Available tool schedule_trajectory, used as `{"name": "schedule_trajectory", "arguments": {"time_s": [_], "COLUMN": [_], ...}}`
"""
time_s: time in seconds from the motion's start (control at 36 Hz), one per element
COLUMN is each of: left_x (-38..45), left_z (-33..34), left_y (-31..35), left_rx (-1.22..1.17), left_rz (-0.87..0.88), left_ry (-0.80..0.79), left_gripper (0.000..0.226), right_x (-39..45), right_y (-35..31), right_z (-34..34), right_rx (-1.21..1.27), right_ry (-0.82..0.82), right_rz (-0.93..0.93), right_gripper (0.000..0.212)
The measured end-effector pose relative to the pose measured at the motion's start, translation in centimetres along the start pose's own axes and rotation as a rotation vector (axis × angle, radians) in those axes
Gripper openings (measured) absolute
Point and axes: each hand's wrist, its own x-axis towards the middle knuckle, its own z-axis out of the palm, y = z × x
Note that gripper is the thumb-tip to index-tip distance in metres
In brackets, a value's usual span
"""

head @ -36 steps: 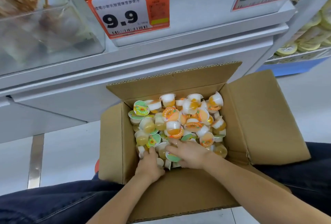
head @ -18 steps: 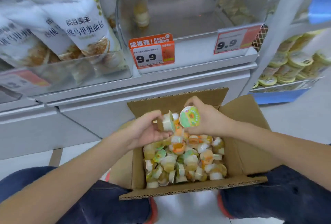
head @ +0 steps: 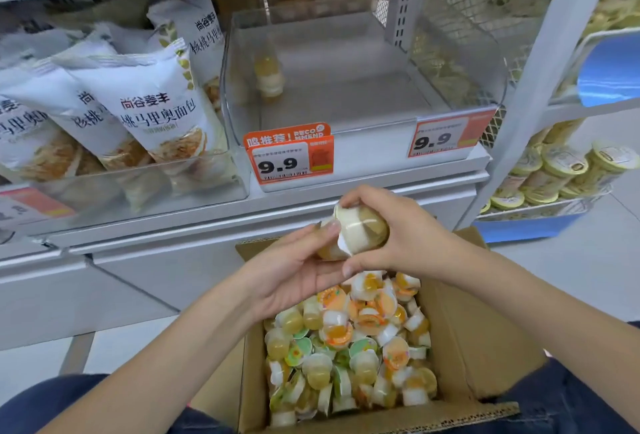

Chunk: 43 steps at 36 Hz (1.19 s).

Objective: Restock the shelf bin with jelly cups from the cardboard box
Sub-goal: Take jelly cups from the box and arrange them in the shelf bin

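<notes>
An open cardboard box (head: 481, 336) between my knees holds several small jelly cups (head: 349, 347) with orange and green lids. Above its far edge my two hands meet. My right hand (head: 412, 236) curls around a yellowish jelly cup (head: 363, 229). My left hand (head: 294, 267) lies palm up under it and holds another cup (head: 330, 253), mostly hidden by the fingers. Up on the shelf, the clear plastic bin (head: 460, 62) holds a single jelly cup (head: 268, 75) near its left wall.
White bread bags (head: 149, 107) fill the clear bin to the left. Orange 9.9 price tags (head: 289, 153) hang on the shelf edge. At right, stacked yellow-lidded cups (head: 561, 170) sit on a neighbouring rack with a white upright post (head: 540, 87).
Both hands came out of the box with jelly cups and rose toward the shelf edge. The view tilted up, bringing the shelf bin into sight.
</notes>
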Motion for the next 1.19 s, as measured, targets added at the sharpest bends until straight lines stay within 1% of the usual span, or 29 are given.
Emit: {"name": "schedule_trajectory", "arguments": {"time_s": [0.14, 0.25, 0.31, 0.39, 0.47, 0.53, 0.56, 0.64, 0.69, 0.75, 0.81, 0.86, 0.92, 0.97, 1.06, 1.14, 1.19], "left_x": [0.8, 1.4, 1.5, 1.2, 0.7, 0.5, 0.5, 0.0, -0.2, -0.5, -0.7, -0.9, -0.8, -0.8, -0.9, -1.0, -1.1], "left_z": [-0.3, -0.5, -0.5, -0.5, -0.3, -0.1, -0.1, 0.0, -0.1, -0.5, -1.0, -1.4, -1.7, -2.0, -2.3, -2.8, -3.1], "left_y": [0.6, 0.7, 0.9, 1.2, 1.4, 1.6, 1.8, 3.1, 4.4, 5.7, 6.8, 7.5, 7.8, 8.2, 8.9, 9.3, 9.4], "left_rx": [0.016, 0.025, 0.007, 0.017, 0.073, 0.173, 0.266, 0.614, 0.73, 0.813, 0.976, 1.061, 1.066, 1.092, 1.107, 1.113, 1.137], "left_rz": [-0.002, -0.004, -0.007, -0.01, -0.031, -0.018, -0.002, 0.094, 0.21, 0.385, 0.581, 0.694, 0.72, 0.711, 0.675, 0.634, 0.617], "left_ry": [-0.003, 0.043, 0.044, 0.031, 0.005, 0.007, 0.019, 0.092, 0.179, 0.32, 0.46, 0.528, 0.533, 0.516, 0.459, 0.407, 0.392], "left_gripper": [0.052, 0.059, 0.065, 0.059, 0.05, 0.049, 0.05, 0.05, 0.047, 0.038, 0.029, 0.022, 0.018, 0.019, 0.019, 0.02, 0.021], "right_x": [0.6, 0.9, 0.9, 0.8, 0.7, 0.7, 0.6, 0.4, 0.3, 0.3, 0.8, 2.0, 4.0, 7.0, 12.6, 18.3, 21.4], "right_y": [0.0, 0.0, 0.0, -0.1, -0.3, -0.5, -0.6, -1.4, -1.8, -2.1, -2.6, -3.5, -4.4, -4.9, -5.3, -4.8, -4.6], "right_z": [0.1, 0.0, -0.1, -0.3, -0.4, -0.4, -0.5, -1.3, -2.3, -3.4, -4.6, -5.7, -6.7, -7.3, -7.5, -6.9, -6.3], "right_rx": [0.002, 0.063, 0.082, 0.097, 0.097, 0.093, 0.105, 0.21, 0.307, 0.372, 0.407, 0.377, 0.313, 0.267, 0.119, -0.143, -0.262], "right_ry": [-0.035, -0.021, 0.003, 0.045, 0.071, 0.087, 0.094, 0.136, 0.186, 0.253, 0.324, 0.389, 0.453, 0.476, 0.405, 0.299, 0.211], "right_rz": [-0.045, -0.074, -0.102, -0.123, -0.121, -0.123, -0.113, -0.039, 0.004, 0.018, 0.019, 0.018, 0.015, 0.023, 0.064, 0.084, 0.113], "right_gripper": [0.069, 0.084, 0.08, 0.065, 0.062, 0.062, 0.063, 0.061, 0.061, 0.061, 0.06, 0.063, 0.064, 0.063, 0.057, 0.066, 0.069]}}
